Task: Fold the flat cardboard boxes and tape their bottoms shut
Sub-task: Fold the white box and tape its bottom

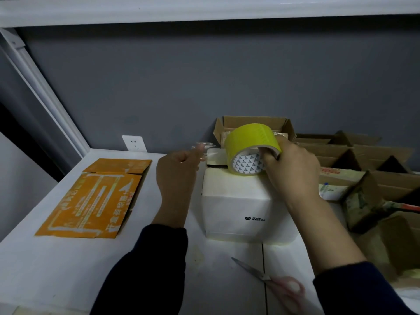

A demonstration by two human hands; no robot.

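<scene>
A white table (68,269) fills the lower part of the view, with 1 thin dark seam (263,253) running toward the near edge. A pair of scissors (266,277) with pink handles lies flat across that seam, its blades closed and pointing up and left. Behind the table stands a grey wall (204,76) bearing 1 white socket plate (134,143) just above the tabletop. A white ledge (204,10) runs along the top, and a white strip of trim (41,87) slants down at the left. A red-orange handle (409,208) shows at the right edge, too blurred to name.
</scene>
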